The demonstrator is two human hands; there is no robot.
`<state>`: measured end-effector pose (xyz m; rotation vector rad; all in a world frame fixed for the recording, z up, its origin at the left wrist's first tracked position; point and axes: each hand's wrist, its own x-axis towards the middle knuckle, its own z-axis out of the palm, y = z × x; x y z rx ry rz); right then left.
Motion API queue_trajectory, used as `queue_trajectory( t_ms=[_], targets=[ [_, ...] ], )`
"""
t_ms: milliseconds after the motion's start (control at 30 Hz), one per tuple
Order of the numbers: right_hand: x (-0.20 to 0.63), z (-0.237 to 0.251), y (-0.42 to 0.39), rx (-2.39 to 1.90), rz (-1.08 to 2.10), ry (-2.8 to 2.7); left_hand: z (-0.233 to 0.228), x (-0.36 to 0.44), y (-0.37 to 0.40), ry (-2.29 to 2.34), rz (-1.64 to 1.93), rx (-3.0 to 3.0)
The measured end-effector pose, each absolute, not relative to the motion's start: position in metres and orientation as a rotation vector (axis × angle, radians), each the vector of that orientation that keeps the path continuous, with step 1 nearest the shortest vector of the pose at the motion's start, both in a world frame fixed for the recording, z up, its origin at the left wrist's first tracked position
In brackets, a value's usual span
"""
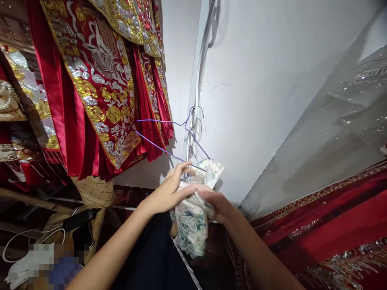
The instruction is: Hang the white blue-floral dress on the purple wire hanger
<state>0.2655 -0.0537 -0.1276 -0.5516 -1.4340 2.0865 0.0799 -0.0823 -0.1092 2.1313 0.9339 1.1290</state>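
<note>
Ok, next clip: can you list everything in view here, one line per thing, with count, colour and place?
patterned cloth: one, pale cream with green-blue print, bunched at centre between both hands, its top at the hanger's lower end.
wire hanger: one, purple, centre, hook up by the wall strip.
embroidered garments: several, red with gold and silver embroidery, hanging upper left.
wall: one, white, upper centre and right.
wall strip: one, white, running vertically down the wall at centre.
red fabric: one spread, red with sequinned trim, lower right.
cable: one, white, lower left.
left hand: one, fingers on the cloth's top.
right hand: one, gripping the cloth from the right.
</note>
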Motion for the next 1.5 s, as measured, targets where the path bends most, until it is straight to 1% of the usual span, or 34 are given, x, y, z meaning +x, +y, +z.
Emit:
queue_trajectory(
  t_ms=[67, 100, 167, 233, 300, 367, 467, 600, 700, 767, 833, 1000, 1100, 1167, 1200, 1300, 1367, 1433, 1500],
  targets=[
    [0.277, -0.117, -0.052, -0.611, 2.031, -1.652, -0.118, 0.069, -0.074, 0.892, 0.892, 2.126],
    [0.282, -0.111, -0.050, -0.678, 1.908, -1.763, -0.122, 0.065, -0.071, 0.895, 0.797, 2.138],
    [0.290, -0.104, -0.043, -0.816, 1.487, -1.934, -0.132, 0.057, -0.069, 0.954, 0.721, 2.168],
    [0.292, -0.102, -0.035, -0.867, 1.040, -1.955, -0.139, 0.053, -0.070, 1.012, 0.741, 2.192],
    [0.286, -0.107, -0.027, -0.836, 0.796, -1.845, -0.144, 0.051, -0.073, 1.038, 0.764, 2.212],
    [0.272, -0.116, -0.017, -0.801, 0.771, -1.760, -0.146, 0.049, -0.075, 1.062, 0.735, 2.252],
    [0.247, -0.133, 0.005, -0.888, 0.811, -1.840, -0.149, 0.046, -0.077, 1.137, 0.642, 2.320],
    [0.236, -0.152, 0.044, -1.031, 0.661, -2.013, -0.162, 0.025, -0.073, 1.406, 0.528, 2.344],
    [0.258, -0.161, 0.062, -1.130, 0.499, -2.059, -0.174, -0.005, -0.067, 1.707, 0.260, 2.364],
    [0.284, -0.162, 0.064, -1.190, 0.389, -2.034, -0.176, -0.022, -0.061, 1.821, 0.101, 2.367],
    [0.311, -0.158, 0.060, -1.214, 0.321, -2.029, -0.170, -0.031, -0.054, 1.873, 0.059, 2.385],
    [0.342, -0.126, 0.043, -1.232, 0.178, -2.084, -0.124, -0.030, -0.019, 1.930, 0.317, 2.400],
    [0.341, -0.111, 0.039, -1.270, 0.118, -2.078, -0.101, -0.031, 0.004, 1.928, 0.331, 2.331],
    [0.340, -0.108, 0.037, -1.249, 0.166, -2.066, -0.093, -0.032, 0.013, 1.902, 0.391, 2.362],
    [0.339, -0.109, 0.036, -1.228, 0.205, -2.057, -0.091, -0.032, 0.014, 1.874, 0.480, 2.418],
    [0.335, -0.115, 0.032, -1.162, 0.345, -2.025, -0.082, -0.027, 0.009, 1.665, 0.884, 2.607],
    [0.329, -0.118, 0.028, -1.101, 0.481, -2.015, -0.074, -0.020, 0.005, 1.499, 1.062, 2.639],
    [0.323, -0.120, 0.023, -1.031, 0.602, -1.998, -0.066, -0.012, 0.005, 1.442, 1.158, 2.597],
    [0.322, -0.120, 0.019, -0.983, 0.621, -1.968, -0.061, -0.007, 0.010, 1.483, 1.216, 2.562]
  ],
)
